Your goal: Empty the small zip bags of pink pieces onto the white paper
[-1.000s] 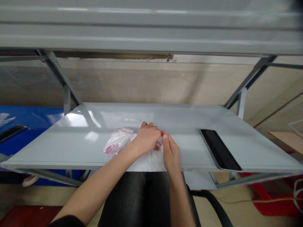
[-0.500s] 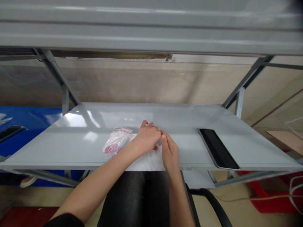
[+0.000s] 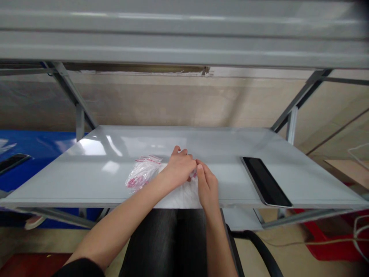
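Observation:
My left hand (image 3: 180,168) and my right hand (image 3: 206,188) meet near the front of a pale grey table top (image 3: 72,177). Their fingertips pinch a small clear plastic piece (image 3: 194,175), which is mostly hidden between them. A clear zip bag with red print and pink contents (image 3: 142,173) lies just left of my left hand. Under both hands lies a soft white plastic-wrapped mass (image 3: 181,198), which runs back toward the zip bag and may be joined to it.
A black flat slab in a grey frame (image 3: 266,182) lies on the table's right side. A grey metal shelf (image 3: 184,38) spans overhead on angled struts. Left stands a blue surface (image 3: 37,150); lower right, a red crate (image 3: 325,242) and white cables.
My hands have closed in slightly, so less of the small clear piece shows between them. The whole view has shifted slightly as my head moved.

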`<act>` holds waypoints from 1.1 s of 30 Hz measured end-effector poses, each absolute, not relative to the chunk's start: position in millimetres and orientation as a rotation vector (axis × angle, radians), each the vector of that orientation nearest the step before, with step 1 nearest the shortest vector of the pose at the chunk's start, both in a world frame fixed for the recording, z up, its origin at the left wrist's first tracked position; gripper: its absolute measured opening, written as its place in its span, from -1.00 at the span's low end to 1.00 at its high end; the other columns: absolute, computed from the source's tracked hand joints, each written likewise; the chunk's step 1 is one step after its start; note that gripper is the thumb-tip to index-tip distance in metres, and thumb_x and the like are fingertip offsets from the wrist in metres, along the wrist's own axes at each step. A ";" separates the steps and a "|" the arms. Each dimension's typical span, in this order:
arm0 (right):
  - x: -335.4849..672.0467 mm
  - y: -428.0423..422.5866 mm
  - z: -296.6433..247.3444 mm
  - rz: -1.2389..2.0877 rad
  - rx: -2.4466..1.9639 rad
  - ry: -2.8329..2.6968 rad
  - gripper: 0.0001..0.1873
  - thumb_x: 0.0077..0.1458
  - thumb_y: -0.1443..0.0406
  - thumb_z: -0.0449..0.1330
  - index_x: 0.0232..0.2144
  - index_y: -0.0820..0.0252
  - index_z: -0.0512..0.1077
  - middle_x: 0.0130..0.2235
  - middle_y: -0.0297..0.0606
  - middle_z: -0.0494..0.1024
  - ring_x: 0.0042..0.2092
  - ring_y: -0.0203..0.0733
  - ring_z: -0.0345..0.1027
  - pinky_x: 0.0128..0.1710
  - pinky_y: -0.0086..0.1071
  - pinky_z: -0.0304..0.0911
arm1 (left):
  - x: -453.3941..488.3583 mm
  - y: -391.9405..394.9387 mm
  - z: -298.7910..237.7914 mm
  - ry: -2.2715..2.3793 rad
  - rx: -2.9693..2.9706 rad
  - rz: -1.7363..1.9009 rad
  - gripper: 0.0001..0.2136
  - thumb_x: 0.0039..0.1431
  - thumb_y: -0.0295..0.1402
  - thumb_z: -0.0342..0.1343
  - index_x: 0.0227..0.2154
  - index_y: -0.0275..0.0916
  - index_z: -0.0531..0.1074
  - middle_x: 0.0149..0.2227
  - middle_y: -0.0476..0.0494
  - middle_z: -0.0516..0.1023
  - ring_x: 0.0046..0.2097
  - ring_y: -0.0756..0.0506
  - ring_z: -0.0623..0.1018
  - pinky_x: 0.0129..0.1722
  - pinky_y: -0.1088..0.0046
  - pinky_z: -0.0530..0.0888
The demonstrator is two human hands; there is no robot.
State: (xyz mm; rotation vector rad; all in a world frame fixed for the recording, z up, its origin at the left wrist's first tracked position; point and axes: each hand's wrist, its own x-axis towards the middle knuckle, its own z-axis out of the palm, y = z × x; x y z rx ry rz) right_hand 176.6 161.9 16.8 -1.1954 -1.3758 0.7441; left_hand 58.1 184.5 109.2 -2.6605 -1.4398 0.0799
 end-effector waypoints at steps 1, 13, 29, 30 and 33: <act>176.7 161.7 17.0 0.745 -1.197 -1.379 -0.41 0.31 -0.01 -0.03 0.02 0.33 0.52 0.05 0.10 0.60 0.09 0.12 0.47 0.14 0.01 0.29 | 58.2 184.7 108.6 -1.442 -2.660 0.080 -0.78 0.04 -0.30 0.40 -0.26 -0.26 0.59 -0.19 -0.27 0.68 -0.02 -0.32 0.52 0.01 0.07 0.23; 177.2 161.0 16.1 0.759 -1.199 -1.369 -0.42 0.31 -0.02 -0.02 0.01 0.31 0.53 0.04 0.07 0.60 0.08 0.11 0.47 0.15 0.03 0.28 | 54.4 186.0 105.6 -1.452 -2.662 0.045 -0.77 -0.01 -0.29 0.43 -0.31 -0.23 0.59 -0.21 -0.24 0.68 -0.04 -0.33 0.54 -0.01 0.07 0.27; 199.3 127.3 34.1 0.945 -0.955 -1.193 -0.54 0.25 0.08 0.19 0.12 0.15 0.45 0.12 -0.02 0.56 0.14 0.06 0.45 0.11 -0.07 0.39 | 46.2 124.2 92.0 -1.606 -2.217 -1.113 -0.57 0.17 -0.24 0.31 0.08 -0.16 0.42 0.00 -0.19 0.60 -0.02 -0.25 0.53 0.02 0.12 0.35; 201.8 123.8 36.7 1.018 -0.904 -1.215 -0.51 0.21 0.10 0.25 0.14 0.13 0.43 0.10 -0.03 0.57 0.12 0.06 0.47 0.06 -0.11 0.43 | 52.2 115.8 84.6 -1.570 -2.171 -1.248 -0.58 0.18 -0.24 0.29 0.08 -0.15 0.40 -0.02 -0.19 0.60 -0.03 -0.25 0.53 0.03 0.12 0.35; 205.9 118.5 43.0 1.217 -0.866 -1.269 -0.62 0.09 0.14 0.36 -0.06 0.14 0.52 -0.10 -0.10 0.65 -0.06 0.00 0.56 -0.16 -0.26 0.48 | 68.3 97.8 64.9 -1.613 -2.079 -1.444 -0.58 0.17 -0.32 0.27 0.09 -0.12 0.37 -0.05 -0.20 0.59 -0.05 -0.26 0.54 -0.02 0.13 0.40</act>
